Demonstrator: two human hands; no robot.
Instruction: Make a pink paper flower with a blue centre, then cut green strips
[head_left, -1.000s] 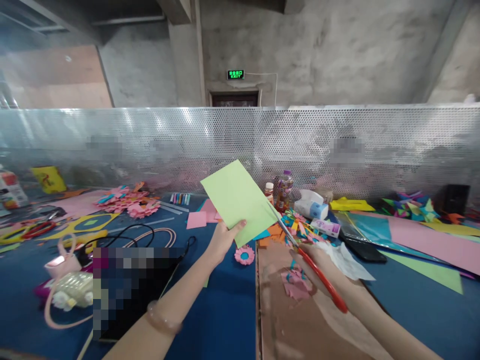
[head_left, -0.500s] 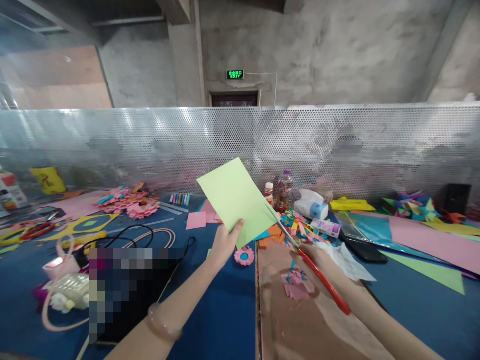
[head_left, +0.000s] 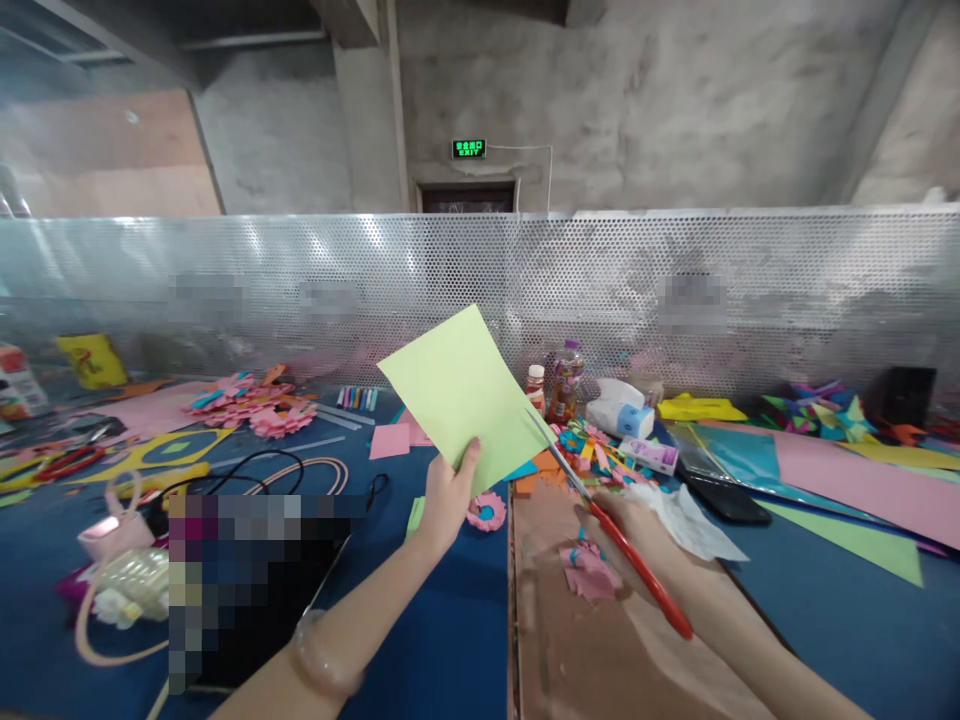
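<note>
A light green sheet of paper (head_left: 457,390) is held up in the middle, pinched at its lower edge by my left hand (head_left: 448,500), the thumb lying on its face. My right hand (head_left: 626,525) grips red-handled scissors (head_left: 637,570), whose blades point up and left to the paper's right corner. Whether the blades are parted there is hard to see. Under the paper lies a pink paper flower with a blue centre (head_left: 487,512). Pink paper scraps (head_left: 591,572) rest on the brown board (head_left: 555,650) below my right hand.
Pink paper flowers (head_left: 281,415) are heaped at the left, by a black bag (head_left: 262,610) and cables. Behind my right hand stand bottles (head_left: 568,380), a tissue pack (head_left: 619,415) and colourful scraps. A phone (head_left: 724,500) and paper sheets (head_left: 862,480) lie right. A perforated metal screen (head_left: 337,290) closes the back.
The green paper has shifted slightly left and up with my left hand. The scissors have moved a little left too, their tips still at the paper's right corner.
</note>
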